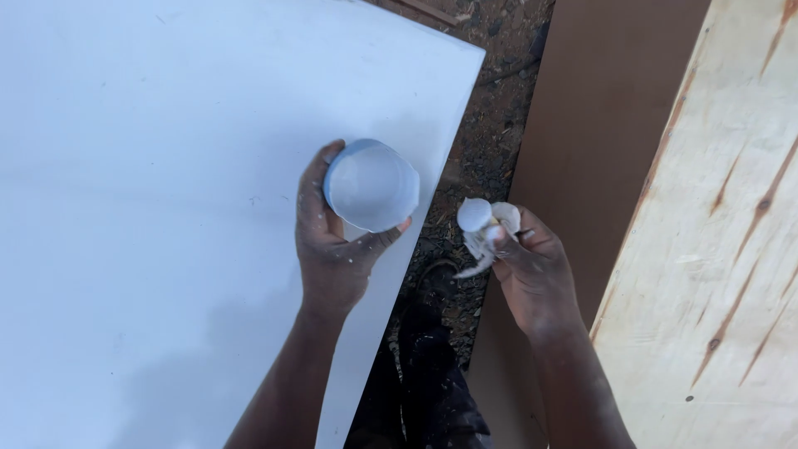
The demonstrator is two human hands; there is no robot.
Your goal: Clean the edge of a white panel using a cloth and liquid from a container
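At the frame's centre, the left hand point(332, 249) grips a round blue cup point(371, 185) of white paint above a white board point(166, 208). The right hand point(532, 266) is closed around a paint-caked brush point(484, 226). Brown board point(598, 108) and plywood point(715, 249) fill the right side.

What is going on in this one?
A person stands at the edge of a white painted board. The left hand holds a small blue cup filled with white paint above the board's edge. The right hand grips a paint-smeared tool, apparently a brush, over the ground. A brown board and plywood lie alongside.
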